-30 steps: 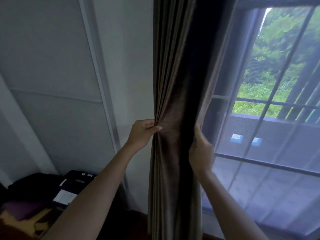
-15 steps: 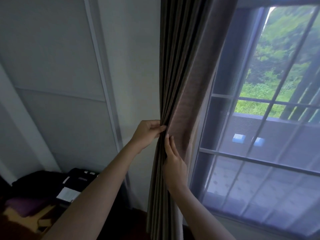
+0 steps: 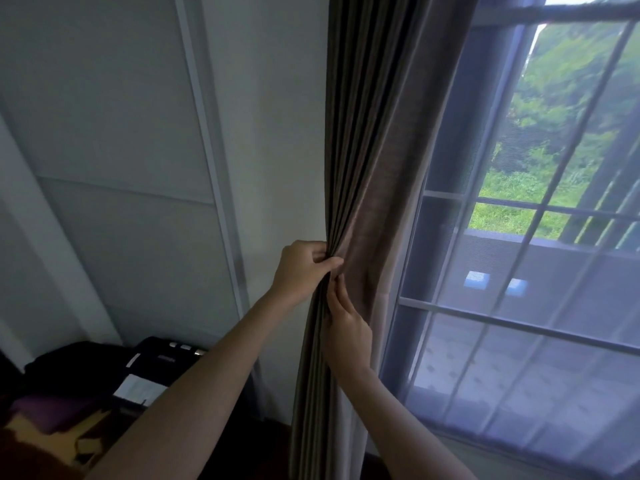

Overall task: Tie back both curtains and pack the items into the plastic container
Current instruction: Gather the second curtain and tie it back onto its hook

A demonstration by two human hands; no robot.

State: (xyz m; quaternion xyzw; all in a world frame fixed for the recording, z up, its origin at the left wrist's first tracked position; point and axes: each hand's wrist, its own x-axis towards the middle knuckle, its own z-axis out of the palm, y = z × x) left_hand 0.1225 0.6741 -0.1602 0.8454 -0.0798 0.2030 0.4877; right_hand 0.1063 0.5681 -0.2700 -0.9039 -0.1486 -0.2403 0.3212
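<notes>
Curtain [image 3: 363, 174] bunched in left hand's [image 3: 301, 270] pinch, right hand [image 3: 346, 327] flat just below.

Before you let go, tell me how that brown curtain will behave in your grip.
Probably floppy: the brown curtain hangs in soft pleats and bunches where the left hand pinches it. Likely to spread again if released, since no tie shows. The right hand lies against the folds.

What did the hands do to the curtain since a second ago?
The right hand swept from the curtain's window-side edge over to the left hand, pushing the brown curtain into a narrower bundle and uncovering more window. Its fingers now press the folds just below the left hand. The left hand kept pinching the same gathered folds.
</notes>
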